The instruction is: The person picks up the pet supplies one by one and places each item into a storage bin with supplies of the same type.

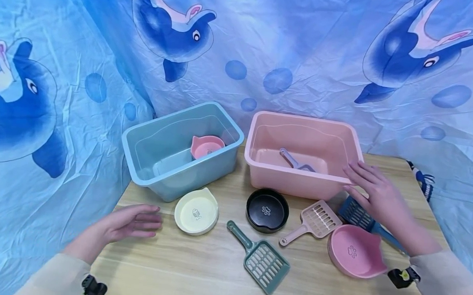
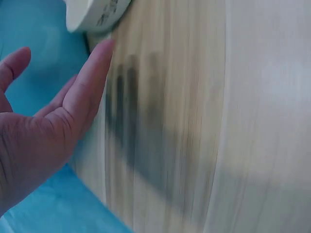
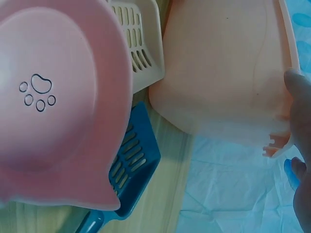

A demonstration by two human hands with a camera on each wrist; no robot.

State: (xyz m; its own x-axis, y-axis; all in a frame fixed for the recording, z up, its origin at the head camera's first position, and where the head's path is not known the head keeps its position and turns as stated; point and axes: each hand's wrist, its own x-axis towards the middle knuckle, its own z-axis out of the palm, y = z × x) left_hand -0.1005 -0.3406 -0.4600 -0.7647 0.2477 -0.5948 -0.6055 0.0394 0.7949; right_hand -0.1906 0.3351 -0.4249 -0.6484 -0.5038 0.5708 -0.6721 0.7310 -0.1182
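Head: pink tub [image 1: 295, 182] on worktop [image 1: 166, 268], right of blue tub [image 1: 196, 177]; lilac scoop [image 1: 290, 158] inside. Right hand [image 1: 374, 190] at its right rim, fingers fairly straight. Left hand [image 1: 132, 224] empty, fingers loosely extended, near cream bowl [image 1: 196, 211].

Left wrist: hand above worktop.

Right wrist: fingers touching tub rim; blue scoop [image 3: 146, 165] nearby.

The person wears a top with long, plain sleeves in pale off-white, perhaps very light grey. The left sleeve [image 1: 59, 277] and the right sleeve [image 1: 450, 281] both reach the wrist, their fabric looking soft and matte. Below each cuff sits a small black device: the one on the left wrist [image 1: 94, 288] is chunky and rounded, the one on the right wrist [image 1: 401, 278] carries a yellow-green spot. The left hand [image 1: 134, 223] and right hand [image 1: 378, 199] are bare.
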